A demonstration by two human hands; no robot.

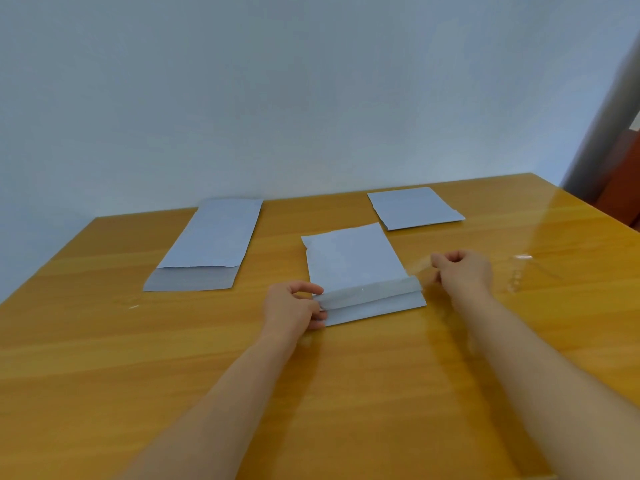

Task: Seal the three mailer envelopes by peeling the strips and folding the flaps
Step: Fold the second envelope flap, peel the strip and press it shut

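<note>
both hands (294,306) (462,271) peel the middle envelope's (356,261) strip (420,266).

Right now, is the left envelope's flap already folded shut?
No, the left envelope lies full length on the table, its flap still open and flat.

Two bare forearms and hands

No sleeve, glove, watch or ring is worn on the left hand (292,308) or the right hand (462,273); both forearms are uncovered to the frame's edge.
</note>
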